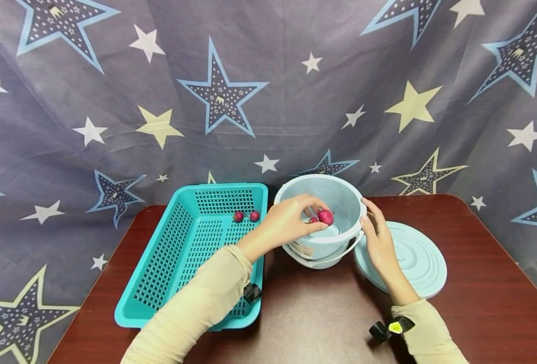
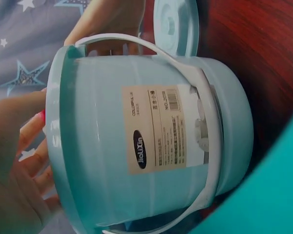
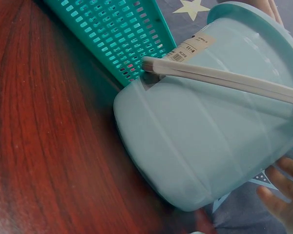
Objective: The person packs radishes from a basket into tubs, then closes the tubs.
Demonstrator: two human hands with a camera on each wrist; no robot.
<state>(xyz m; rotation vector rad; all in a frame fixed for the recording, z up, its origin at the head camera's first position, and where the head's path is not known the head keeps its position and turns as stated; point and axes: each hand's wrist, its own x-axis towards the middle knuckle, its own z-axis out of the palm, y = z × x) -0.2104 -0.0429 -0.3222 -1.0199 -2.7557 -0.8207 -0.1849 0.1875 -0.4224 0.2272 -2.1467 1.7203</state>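
My left hand [image 1: 291, 218] reaches over the pale blue bucket [image 1: 314, 248] and pinches a pinkish-red radish [image 1: 325, 217] inside its rim. Another radish [image 1: 313, 220] shows between the fingers and thumb, lower in the bucket; the hand covers part of the interior. In the left wrist view the bucket's paper label [image 2: 156, 129] and lowered handle [image 2: 212, 136] face the camera. My right hand [image 1: 378, 242] touches the right side of the bucket rim, thumb and fingers extended. Two more radishes [image 1: 246, 216] lie at the far right of the teal basket [image 1: 127, 308].
The slotted teal basket stands left of the bucket on the red-brown table [image 1: 313, 313]. A pale blue round lid [image 1: 420, 258] lies at the right, partly behind my right forearm. A grey star-patterned cloth [image 1: 259, 101] hangs behind the table.
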